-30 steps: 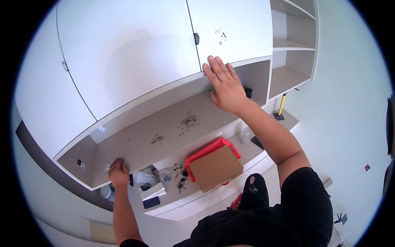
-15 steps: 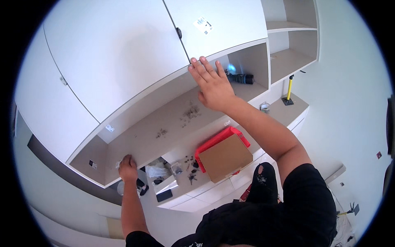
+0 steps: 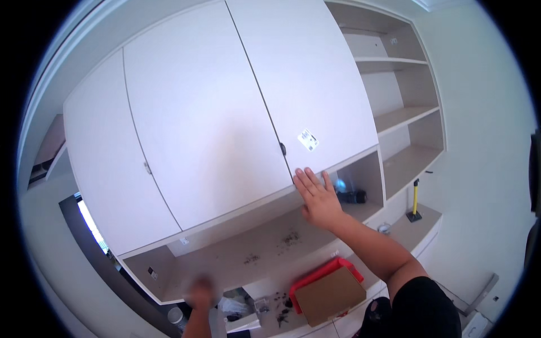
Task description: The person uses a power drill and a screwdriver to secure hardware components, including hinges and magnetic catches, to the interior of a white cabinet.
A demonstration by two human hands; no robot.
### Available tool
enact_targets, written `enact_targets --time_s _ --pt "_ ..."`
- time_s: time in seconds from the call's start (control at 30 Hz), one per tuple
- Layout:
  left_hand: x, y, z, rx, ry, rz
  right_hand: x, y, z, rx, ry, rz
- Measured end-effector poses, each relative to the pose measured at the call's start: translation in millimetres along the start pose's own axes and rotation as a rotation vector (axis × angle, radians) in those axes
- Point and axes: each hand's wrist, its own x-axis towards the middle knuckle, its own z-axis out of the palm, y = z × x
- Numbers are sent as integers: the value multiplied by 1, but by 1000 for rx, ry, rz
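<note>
My right hand (image 3: 318, 198) lies flat with its fingers stretched upward, the tips on the lower edge of the white cabinet doors, at the seam between the middle door (image 3: 208, 118) and the right door (image 3: 315, 84). A small dark catch (image 3: 282, 149) sits on that seam just above. My left hand (image 3: 200, 290) is smeared by motion at the front edge of the open niche shelf (image 3: 225, 242), near its left end; its fingers cannot be made out. Small loose pieces of hardware (image 3: 290, 238) lie scattered on the shelf. Behind my right hand rests a dark, cylindrical tool (image 3: 354, 196) with a bluish light.
On the lower counter stand a red bin (image 3: 297, 288) and a brown cardboard box (image 3: 329, 296), with keys (image 3: 283, 319) beside them. A yellow support pole (image 3: 416, 197) stands at the right, near a roll of tape (image 3: 384, 228). Open shelves (image 3: 408, 118) adjoin the doors.
The view has tilted up, so the cabinet sits lower and more of the doors shows. My right hand stays at the doors' lower edge. My left hand has become blurred with motion.
</note>
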Motion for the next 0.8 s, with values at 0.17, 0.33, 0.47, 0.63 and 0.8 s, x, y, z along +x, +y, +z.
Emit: enact_targets --time_s 0.17,0.33,0.47,0.63,0.8 --pt "3 19 -9 -11 -56 11 -2 -1 3 -65 -26 16" --pt "-11 -16 4 -44 87 -18 -3 -13 -10 76 51 6" --pt "1 7 6 -1 89 6 -33 15 5 234 340 -123" --pt "2 3 11 3 92 -25 -27 23 40 282 297 -325" --pt "-5 6 8 38 104 -23 -19 16 44 209 288 -194"
